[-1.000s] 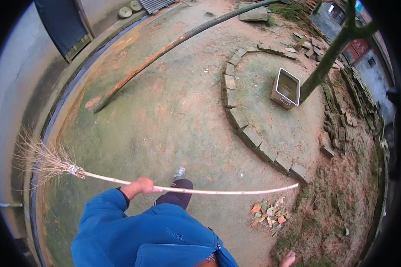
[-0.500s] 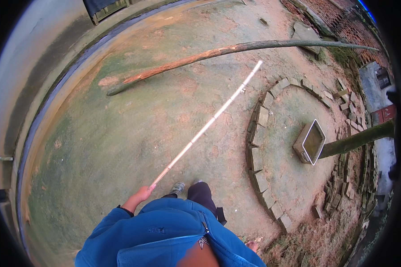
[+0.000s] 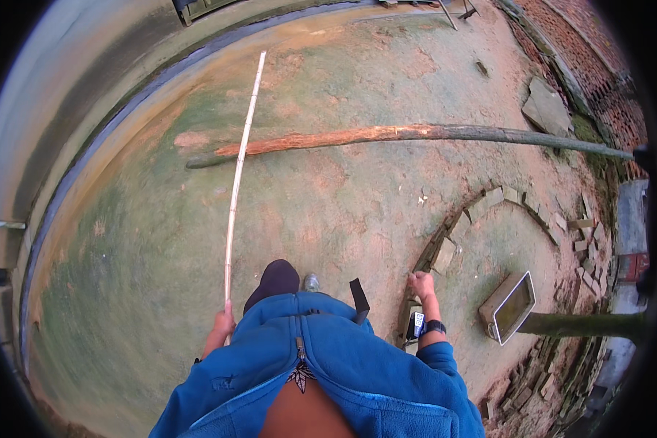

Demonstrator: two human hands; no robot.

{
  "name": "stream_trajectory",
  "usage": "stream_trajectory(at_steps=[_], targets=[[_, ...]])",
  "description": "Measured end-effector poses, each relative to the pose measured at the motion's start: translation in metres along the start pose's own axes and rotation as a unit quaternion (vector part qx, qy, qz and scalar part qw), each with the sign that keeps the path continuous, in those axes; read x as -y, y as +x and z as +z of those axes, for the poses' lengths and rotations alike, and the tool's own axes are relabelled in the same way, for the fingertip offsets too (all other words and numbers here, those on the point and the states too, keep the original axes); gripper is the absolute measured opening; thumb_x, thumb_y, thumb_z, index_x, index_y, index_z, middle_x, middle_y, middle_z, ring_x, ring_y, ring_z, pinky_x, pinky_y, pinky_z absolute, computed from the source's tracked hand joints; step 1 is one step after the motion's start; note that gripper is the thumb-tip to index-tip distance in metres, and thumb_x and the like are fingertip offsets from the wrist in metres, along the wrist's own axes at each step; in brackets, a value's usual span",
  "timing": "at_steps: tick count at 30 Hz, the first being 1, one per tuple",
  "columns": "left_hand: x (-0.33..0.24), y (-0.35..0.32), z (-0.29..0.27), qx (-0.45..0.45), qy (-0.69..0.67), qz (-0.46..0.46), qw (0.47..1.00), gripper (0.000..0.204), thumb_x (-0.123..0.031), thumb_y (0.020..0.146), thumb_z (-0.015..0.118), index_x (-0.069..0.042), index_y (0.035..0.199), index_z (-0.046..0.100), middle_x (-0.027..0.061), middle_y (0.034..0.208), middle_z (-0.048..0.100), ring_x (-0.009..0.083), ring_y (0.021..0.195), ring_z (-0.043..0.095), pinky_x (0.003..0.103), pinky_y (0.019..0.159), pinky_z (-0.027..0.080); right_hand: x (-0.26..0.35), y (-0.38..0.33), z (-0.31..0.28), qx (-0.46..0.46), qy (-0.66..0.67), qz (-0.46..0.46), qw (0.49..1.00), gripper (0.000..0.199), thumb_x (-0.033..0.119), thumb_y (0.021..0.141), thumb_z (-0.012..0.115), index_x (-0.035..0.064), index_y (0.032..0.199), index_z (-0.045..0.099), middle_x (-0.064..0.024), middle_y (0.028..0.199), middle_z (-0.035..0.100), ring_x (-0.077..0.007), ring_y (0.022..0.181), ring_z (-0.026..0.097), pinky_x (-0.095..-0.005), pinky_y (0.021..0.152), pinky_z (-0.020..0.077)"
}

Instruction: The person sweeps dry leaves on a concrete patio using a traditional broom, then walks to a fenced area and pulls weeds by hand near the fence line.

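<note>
My left hand (image 3: pixel 223 322) is closed round the lower part of a long pale bamboo pole (image 3: pixel 235 190). The pole points away from me and crosses in front of a long log (image 3: pixel 358 135), whose left part is stripped to orange-brown wood. My right hand (image 3: pixel 421 283) is out to the right with its fingers curled in, and nothing shows in it. A black band (image 3: pixel 436 327) is on that wrist, and a small dark device with a lit display (image 3: pixel 417 323) shows beside it.
A curved row of bricks (image 3: pixel 445 255) edges the ground on the right. Inside it, a rectangular metal-rimmed basin (image 3: pixel 493 321) stands against a tree trunk (image 3: pixel 584 325). Loose bricks (image 3: pixel 588 248) and a flat stone slab (image 3: pixel 547 107) lie farther right. A wall (image 3: pixel 44 131) runs along the left.
The pole has swung left, from pointing far right to nearly straight ahead, across the log. My right hand has come into clear view. The view has shifted, and my feet have changed places in stride.
</note>
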State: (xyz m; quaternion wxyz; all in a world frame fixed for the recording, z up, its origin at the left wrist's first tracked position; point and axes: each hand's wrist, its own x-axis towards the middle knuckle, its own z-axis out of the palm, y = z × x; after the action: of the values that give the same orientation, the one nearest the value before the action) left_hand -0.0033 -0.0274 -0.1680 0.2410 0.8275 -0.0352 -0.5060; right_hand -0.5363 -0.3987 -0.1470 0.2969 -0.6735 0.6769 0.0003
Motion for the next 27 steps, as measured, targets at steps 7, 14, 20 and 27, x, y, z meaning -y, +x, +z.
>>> stream_trajectory(at_steps=[7,14,20,27], targets=[[-0.082,0.083,-0.001,-0.070,-0.005,-0.035,0.997,0.074,-0.074,0.081,0.034,-0.005,0.057,0.047,0.0089,0.052,0.047,0.0225,0.038,0.044,0.036,0.040,0.038,0.184,0.192,-0.033,-0.015,0.094,-0.088,0.992,0.032,0.027,0.087,0.055,0.0012,0.073,0.066,-0.0126,0.064,0.063,-0.0203,0.062,0.062,-0.0321,0.058,0.0478],[-0.198,0.185,-0.029,-0.018,-0.127,-0.142,0.982,0.077,-0.076,0.080,0.031,-0.001,0.066,0.045,0.0121,0.051,0.045,0.0255,0.037,0.046,0.042,0.036,0.042,0.140,0.222,-0.011,0.153,0.109,0.097,0.977,0.030,0.008,0.088,0.039,0.0054,0.107,0.062,-0.0184,0.078,0.066,-0.0270,0.064,0.064,-0.0367,0.056,0.0515],[-0.351,0.257,-0.026,-0.059,-0.039,-0.148,0.986,0.078,-0.075,0.080,0.030,0.000,0.065,0.046,0.0136,0.050,0.046,0.0270,0.038,0.048,0.042,0.037,0.044,0.126,0.280,-0.037,0.178,0.310,0.320,0.878,0.039,0.001,0.088,0.033,0.0075,0.124,0.048,-0.0129,0.071,0.062,-0.0200,0.049,0.056,-0.0322,0.044,0.0480],[-0.535,0.314,0.004,-0.044,0.143,-0.043,0.988,0.084,-0.074,0.082,0.029,0.005,0.069,0.056,0.0206,0.056,0.054,0.0295,0.046,0.055,0.041,0.047,0.047,0.176,0.424,-0.054,0.161,0.295,0.274,0.901,0.044,0.003,0.084,0.047,0.0031,0.128,0.043,-0.0160,0.074,0.065,-0.0224,0.057,0.064,-0.0343,0.048,0.0532]])
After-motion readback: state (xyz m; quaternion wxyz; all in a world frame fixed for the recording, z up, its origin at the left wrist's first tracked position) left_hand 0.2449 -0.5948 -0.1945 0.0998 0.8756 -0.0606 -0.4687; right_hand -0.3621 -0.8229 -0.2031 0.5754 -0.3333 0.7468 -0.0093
